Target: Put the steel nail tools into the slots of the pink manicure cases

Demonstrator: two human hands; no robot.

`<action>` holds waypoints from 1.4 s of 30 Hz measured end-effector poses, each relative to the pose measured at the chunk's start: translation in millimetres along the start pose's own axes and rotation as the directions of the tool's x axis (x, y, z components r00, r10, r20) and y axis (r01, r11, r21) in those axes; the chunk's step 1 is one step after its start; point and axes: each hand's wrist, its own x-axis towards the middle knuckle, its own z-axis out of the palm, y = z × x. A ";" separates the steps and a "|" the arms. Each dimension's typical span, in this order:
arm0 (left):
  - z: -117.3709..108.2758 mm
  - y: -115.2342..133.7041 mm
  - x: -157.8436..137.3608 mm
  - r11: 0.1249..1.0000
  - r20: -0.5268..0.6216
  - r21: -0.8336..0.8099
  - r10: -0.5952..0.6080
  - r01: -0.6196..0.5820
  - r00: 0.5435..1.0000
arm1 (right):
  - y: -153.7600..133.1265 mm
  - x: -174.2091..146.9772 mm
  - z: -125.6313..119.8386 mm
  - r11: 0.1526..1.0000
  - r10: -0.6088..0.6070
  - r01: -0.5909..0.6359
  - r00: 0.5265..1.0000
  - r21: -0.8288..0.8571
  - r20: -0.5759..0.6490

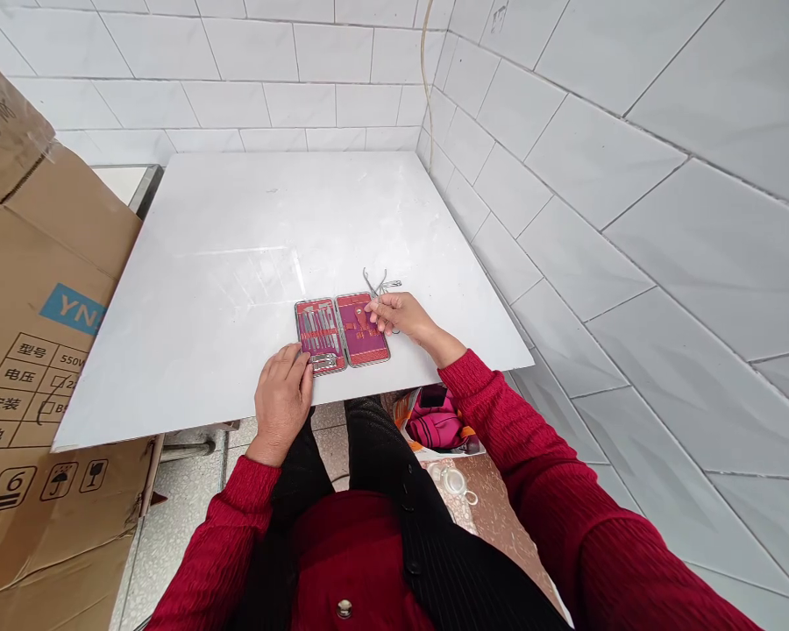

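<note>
A manicure case (372, 358) lies unfolded near the table's front edge, red and purple inside with a dark rim. Its left half carries several slim metal tools (321, 326) under a strap, with nail clippers (323, 360) along the bottom. My left hand (284, 394) rests fairly flat at the case's lower left corner, fingertips touching it. Over the right half, my right hand (404, 317) has thumb and fingers pinched together; what is between them, I cannot make out. Just beyond those fingers are a V-shaped metal tool (373, 282) and a small shiny tool (392, 284).
The white table (237, 210) meets tiled walls (552, 254) at the back and right. A large cardboard box (46, 263) stands against its left side. Below the front edge are a bag with pink cloth (434, 425) and a brown surface with a white round item (455, 479).
</note>
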 end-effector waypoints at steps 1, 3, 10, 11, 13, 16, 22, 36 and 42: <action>-0.1 0.1 0.2 1.000 0.001 0.003 0.002 -0.002 1.000 | -0.5 -1.0 0.6 1.000 0.008 -0.009 1.000 0.008 0.023; -0.5 0.4 0.5 1.000 0.007 0.000 0.004 -0.004 1.000 | -1.5 -2.9 1.4 1.000 0.022 -0.023 0.998 0.013 0.065; -1.2 0.7 0.2 1.000 0.013 -0.020 -0.003 0.004 1.000 | -2.3 1.0 -2.7 0.999 0.016 -0.016 1.000 0.031 0.005; -1.0 0.5 0.0 1.000 0.012 -0.021 -0.003 0.003 1.000 | -1.8 2.9 -3.3 0.999 0.016 -0.016 1.000 0.031 -0.010; -0.8 0.3 -0.3 1.000 0.011 -0.024 -0.002 0.002 1.000 | -0.5 7.1 -3.3 0.999 0.015 -0.014 0.999 0.028 -0.028; -0.5 0.4 -0.3 1.000 0.008 -0.014 0.002 -0.002 1.000 | 1.4 13.1 -1.0 1.000 0.016 -0.015 0.999 0.022 -0.038; -1.2 1.7 0.8 1.000 0.002 0.010 0.019 -0.019 1.000 | 1.8 22.9 3.4 0.998 0.034 -0.028 0.995 0.062 -0.091; -1.1 1.5 -0.6 0.999 -0.019 -0.003 0.042 -0.042 0.999 | 11.6 27.1 1.1 1.000 -0.002 0.003 0.988 0.009 -0.157; -0.3 1.5 0.4 0.999 -0.024 0.002 0.038 -0.038 0.999 | 21.1 29.2 -1.8 0.991 -0.085 0.068 0.985 -0.111 -0.153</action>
